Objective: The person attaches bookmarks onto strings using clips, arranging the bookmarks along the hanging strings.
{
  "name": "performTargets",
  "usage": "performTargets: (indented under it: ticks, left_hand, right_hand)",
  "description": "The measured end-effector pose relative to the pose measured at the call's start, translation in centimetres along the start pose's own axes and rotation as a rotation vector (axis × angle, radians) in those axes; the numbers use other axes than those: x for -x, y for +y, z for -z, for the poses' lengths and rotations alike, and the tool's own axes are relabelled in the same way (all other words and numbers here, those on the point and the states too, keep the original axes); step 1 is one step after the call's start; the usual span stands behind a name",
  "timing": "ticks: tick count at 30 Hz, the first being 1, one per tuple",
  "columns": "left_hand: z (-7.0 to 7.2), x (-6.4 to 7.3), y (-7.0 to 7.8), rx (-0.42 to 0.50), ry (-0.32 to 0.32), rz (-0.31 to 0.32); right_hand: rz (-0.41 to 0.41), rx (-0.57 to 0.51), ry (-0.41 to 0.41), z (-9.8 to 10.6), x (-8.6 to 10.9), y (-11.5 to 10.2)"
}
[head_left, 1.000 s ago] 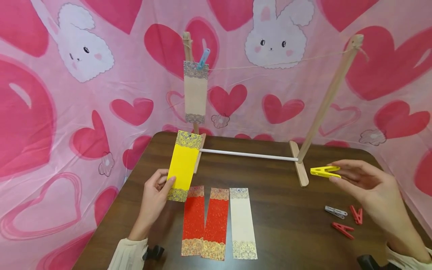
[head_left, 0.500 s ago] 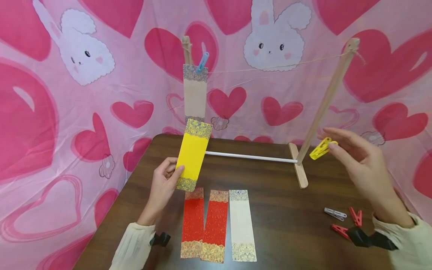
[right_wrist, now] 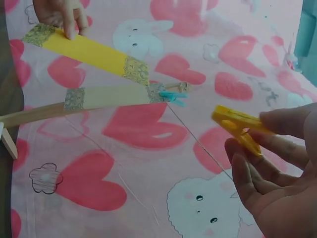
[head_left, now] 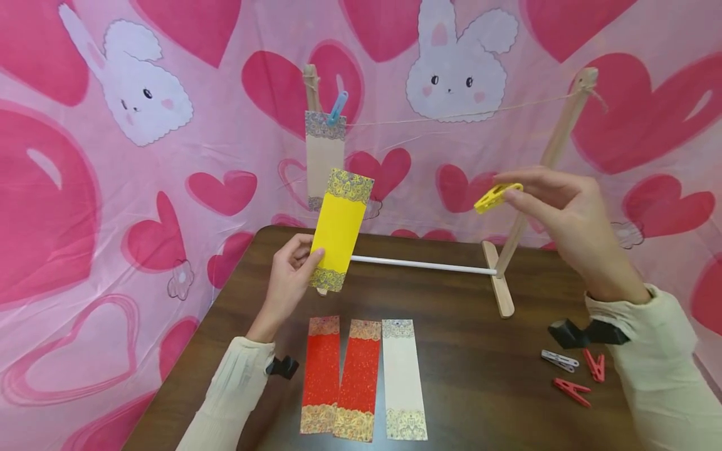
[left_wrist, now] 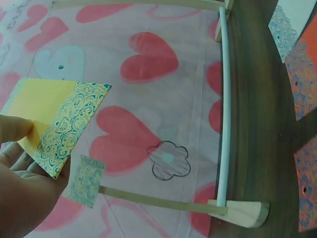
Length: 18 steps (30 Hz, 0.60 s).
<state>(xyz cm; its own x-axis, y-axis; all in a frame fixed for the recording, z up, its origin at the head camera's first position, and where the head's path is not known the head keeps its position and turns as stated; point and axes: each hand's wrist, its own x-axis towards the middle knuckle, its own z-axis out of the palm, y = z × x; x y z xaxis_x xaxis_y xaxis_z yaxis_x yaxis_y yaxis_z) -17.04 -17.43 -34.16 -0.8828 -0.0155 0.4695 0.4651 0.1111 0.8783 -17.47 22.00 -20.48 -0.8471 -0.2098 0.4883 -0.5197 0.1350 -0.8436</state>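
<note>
Past the far and left edges of the brown table (head_left: 479, 357), from here I see a pink backdrop (head_left: 222, 122) with hearts (head_left: 222, 190), white rabbit heads (head_left: 457, 75) and outlined flowers (head_left: 180, 280).

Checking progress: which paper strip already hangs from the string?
The beige strip held by the blue clip. The yellow strip is in the left hand; the red strips and white strip lie on the table.

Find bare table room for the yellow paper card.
The brown woodgrain tabletop is bare between the white paper card and grey plastic clothespin. Crowded: near that clothespin, two red plastic ones; left of that card, two red paper cards.
</note>
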Motion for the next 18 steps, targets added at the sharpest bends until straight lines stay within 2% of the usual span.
performTargets:
  ticks: [4, 7, 11, 14, 18]
  left_hand:
    - [-0.5, -0.7, 0.1, 0.042, -0.026, -0.002]
    - [-0.9, -1.0, 0.1, 0.053, -0.034, 0.006]
    - [-1.4, -1.6, -0.1, 0.051, -0.044, 0.018]
    - [-1.7, -2.3, -0.2, 0.043, -0.056, 0.021]
    - [-2.1, -3.2, -0.3, 0.032, -0.065, 0.019]
  right_hand:
    - [0.144, -0.156, 0.013, -1.1, -2.1, 0.4]
    - [0.202, -0.179, 0.017, -1.9, -3.6, 0.4]
    - [0.181, -0.074, 0.003, -2.8, -5.0, -0.3]
    - [0.146, -0.039, -0.045, -3.5, -6.0, -1.1]
    - [0.158, -0.055, -0.119, -4.5, -7.6, -1.8]
